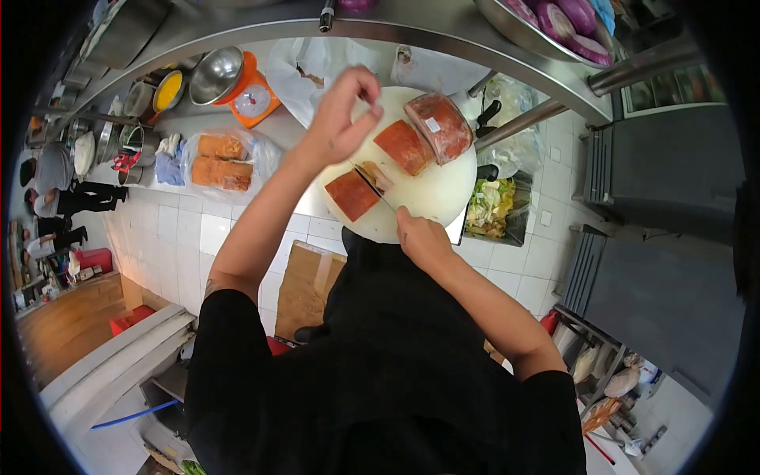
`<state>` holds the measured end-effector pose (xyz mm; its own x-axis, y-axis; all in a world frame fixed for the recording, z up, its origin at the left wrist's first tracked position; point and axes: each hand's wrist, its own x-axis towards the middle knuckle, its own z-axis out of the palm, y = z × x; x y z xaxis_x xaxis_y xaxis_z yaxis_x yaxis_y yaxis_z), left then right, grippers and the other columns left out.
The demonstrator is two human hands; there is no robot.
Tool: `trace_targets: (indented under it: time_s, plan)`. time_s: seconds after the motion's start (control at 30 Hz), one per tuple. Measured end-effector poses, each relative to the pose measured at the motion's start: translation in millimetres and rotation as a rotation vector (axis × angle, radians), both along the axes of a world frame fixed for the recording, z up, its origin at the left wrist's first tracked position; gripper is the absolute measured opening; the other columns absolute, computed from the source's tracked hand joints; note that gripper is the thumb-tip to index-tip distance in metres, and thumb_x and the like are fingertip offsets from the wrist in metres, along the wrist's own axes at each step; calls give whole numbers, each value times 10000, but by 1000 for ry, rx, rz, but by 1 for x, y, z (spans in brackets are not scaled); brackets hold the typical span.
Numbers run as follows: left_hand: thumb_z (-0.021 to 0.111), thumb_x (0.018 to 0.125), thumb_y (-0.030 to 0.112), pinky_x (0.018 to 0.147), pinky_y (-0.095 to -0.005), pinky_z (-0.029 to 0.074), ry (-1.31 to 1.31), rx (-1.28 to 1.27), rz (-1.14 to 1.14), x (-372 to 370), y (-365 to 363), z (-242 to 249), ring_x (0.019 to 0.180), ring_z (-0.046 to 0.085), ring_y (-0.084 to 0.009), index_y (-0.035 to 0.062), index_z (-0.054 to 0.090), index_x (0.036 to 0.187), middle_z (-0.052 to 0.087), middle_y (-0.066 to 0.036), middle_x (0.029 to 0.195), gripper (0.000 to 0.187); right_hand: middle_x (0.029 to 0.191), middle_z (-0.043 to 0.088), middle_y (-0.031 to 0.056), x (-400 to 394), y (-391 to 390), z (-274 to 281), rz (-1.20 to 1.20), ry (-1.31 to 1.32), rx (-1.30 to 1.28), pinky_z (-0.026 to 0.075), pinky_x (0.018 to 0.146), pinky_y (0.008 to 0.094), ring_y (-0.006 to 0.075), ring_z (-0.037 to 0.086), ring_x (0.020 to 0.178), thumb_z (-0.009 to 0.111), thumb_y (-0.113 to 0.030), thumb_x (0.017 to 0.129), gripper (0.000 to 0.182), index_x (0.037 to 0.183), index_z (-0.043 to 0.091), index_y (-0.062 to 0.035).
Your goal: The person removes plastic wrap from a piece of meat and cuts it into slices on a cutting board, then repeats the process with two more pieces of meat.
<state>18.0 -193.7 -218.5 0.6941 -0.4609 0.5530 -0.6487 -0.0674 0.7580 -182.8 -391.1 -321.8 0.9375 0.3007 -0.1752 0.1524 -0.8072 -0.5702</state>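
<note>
My right hand (423,237) is closed around the handle of a knife (386,202) at the near edge of a round white cutting board (431,202). The thin blade slants away to the left, along the side of a block of meat with reddish-brown skin (351,196). A small pale cut piece (376,176) lies against the blade's far side. Above the board's left part hangs my left hand (344,119), fingers curled loosely and thumb apart, holding nothing that shows. Another meat block (402,146) and a larger slab with a white label (439,128) lie farther back.
Bagged meat (222,161) lies left, near an orange scale (252,103) with a steel bowl (216,75). A metal shelf (443,36) crosses overhead, bearing a bowl of red onions (546,28). Black-handled knives (488,115) and a bin of scraps (495,207) are right. People (59,202) stand far left.
</note>
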Motion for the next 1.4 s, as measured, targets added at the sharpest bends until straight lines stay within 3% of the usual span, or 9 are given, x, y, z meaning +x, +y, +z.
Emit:
trace_targets:
  time_s: [0.17, 0.4, 0.57, 0.8, 0.9, 1.0, 1.13, 1.27, 1.4]
  plan:
    - [690, 909, 21, 839, -373, 463, 30, 181, -119, -17, -1, -50, 892, 522, -252, 73, 503, 1065, 534, -104, 1002, 249, 681, 677, 258, -3, 4, 1, -29, 36, -21, 543, 619, 608, 497, 696, 678, 567, -116, 1008, 143, 1044, 488, -3]
    - [733, 950, 148, 775, -369, 503, -129, 56, -209, -2, -11, -3, 863, 591, -269, 53, 548, 1010, 587, -103, 942, 216, 702, 700, 246, 2, 5, 20, -6, 77, -90, 564, 643, 582, 453, 733, 708, 564, -95, 983, 109, 1036, 524, -9]
    - [628, 1035, 126, 873, -323, 463, 240, 150, -207, -2, 22, -48, 894, 528, -205, 47, 526, 1042, 527, -71, 981, 130, 703, 698, 240, -8, 4, 13, 24, 18, -79, 563, 624, 575, 447, 729, 695, 565, -92, 979, 88, 1013, 533, -18]
    - [638, 986, 59, 998, -389, 420, 25, -56, -109, -14, 8, -20, 1014, 499, -260, 65, 442, 1128, 495, -121, 1082, 242, 680, 686, 228, -8, 1, 10, 58, 10, -99, 559, 610, 575, 446, 718, 677, 558, -98, 988, 81, 1022, 526, -32]
    - [662, 937, 51, 1014, -405, 394, 26, 189, -190, -20, 2, -100, 1036, 467, -288, 77, 413, 1108, 468, -137, 1107, 303, 672, 686, 224, -5, 2, 13, 72, 6, -121, 561, 605, 571, 442, 719, 668, 556, -93, 986, 76, 1018, 525, -31]
    - [675, 909, 58, 1015, -403, 383, 62, 171, -142, -5, 14, -117, 1026, 451, -301, 88, 402, 1093, 450, -135, 1112, 331, 665, 684, 222, 3, 3, 13, 60, 24, -147, 563, 596, 567, 441, 720, 662, 561, -93, 985, 79, 1018, 525, -31]
    - [659, 860, 54, 975, -405, 364, -90, -40, -184, 0, 12, -52, 992, 428, -285, 94, 392, 1107, 448, -130, 1069, 366, 666, 687, 221, -5, 4, 15, 52, 39, -150, 564, 589, 569, 442, 722, 662, 567, -101, 985, 90, 1025, 529, -30]
    - [653, 845, 41, 961, -405, 366, 48, 92, -145, -11, 11, -122, 985, 429, -283, 96, 397, 1098, 444, -124, 1064, 364, 667, 687, 221, 5, 5, 17, 48, 50, -182, 568, 596, 571, 443, 722, 662, 574, -104, 978, 95, 1019, 533, -28]
    - [644, 888, 24, 1005, -393, 379, 147, -55, -193, -5, 17, -87, 1018, 453, -287, 86, 398, 1085, 448, -124, 1078, 321, 664, 683, 221, -4, 5, 13, 21, 12, -169, 565, 596, 577, 450, 719, 662, 586, -123, 978, 112, 1016, 538, -29]
